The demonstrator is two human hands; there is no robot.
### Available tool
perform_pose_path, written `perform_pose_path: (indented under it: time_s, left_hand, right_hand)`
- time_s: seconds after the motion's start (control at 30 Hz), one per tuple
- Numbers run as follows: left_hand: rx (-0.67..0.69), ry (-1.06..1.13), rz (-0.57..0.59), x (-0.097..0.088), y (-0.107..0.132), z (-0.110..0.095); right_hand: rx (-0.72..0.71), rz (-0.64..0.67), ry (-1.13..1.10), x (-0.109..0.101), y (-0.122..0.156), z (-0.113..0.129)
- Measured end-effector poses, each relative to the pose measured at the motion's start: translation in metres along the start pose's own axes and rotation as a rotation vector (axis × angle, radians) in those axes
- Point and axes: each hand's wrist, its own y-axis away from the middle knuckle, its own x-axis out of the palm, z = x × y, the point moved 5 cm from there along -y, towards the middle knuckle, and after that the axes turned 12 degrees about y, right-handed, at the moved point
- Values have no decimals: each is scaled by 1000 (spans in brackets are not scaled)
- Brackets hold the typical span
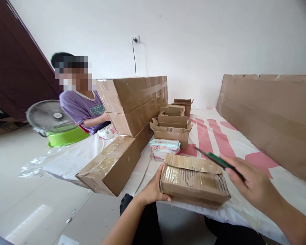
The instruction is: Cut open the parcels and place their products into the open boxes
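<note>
Brown corrugated cardboard, creased and wrapped in glossy clear tape: small flat box [195, 182] lying on the white cloth with pink stripes [214, 136], near its front edge, top flap slightly lifted along the far side. Left hand [153, 189] clamped on the box's left end, thumb on the front face, fingers behind and out of sight. Right hand [253, 183] raised just right of the box, closed around a slim green-handled cutter [218, 160], dark tip pointing up and left above the box's far right corner; cannot tell whether tip touches cardboard.

Just beyond the box, a soft plastic packet [165, 147], pale blue and pink, puffy. Behind that, a row of open small cartons [172, 127], flaps up, matte and untaped. To the left, long taped cartons [135, 102] stacked in a wall, one more long carton [112, 165] lying slanted over the cloth's edge onto the pale glossy floor. Large flat cardboard sheet [272, 115] leaning along the right. Far left, another person in a purple shirt [83, 109] seated behind the stack, beside a round wire-grilled fan [49, 115] and a lime-green basin [67, 137].
</note>
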Motion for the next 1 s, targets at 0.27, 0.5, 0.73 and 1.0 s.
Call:
perform_pose_path:
  time_s: [0.27, 0.5, 0.73, 1.0]
  left_hand:
    - [14, 18, 25, 2, -3, -13]
    - [-2, 1, 2, 2, -2, -10]
    - [0, -7, -7, 4, -3, -15]
    - [5, -11, -5, 5, -3, -19]
  right_hand:
    - [-350, 182, 29, 21, -51, 85]
    - [-310, 209, 217, 2, -24, 53]
    - [-239, 150, 404, -32, 18, 15]
    - [-280, 156, 499, -27, 26, 33]
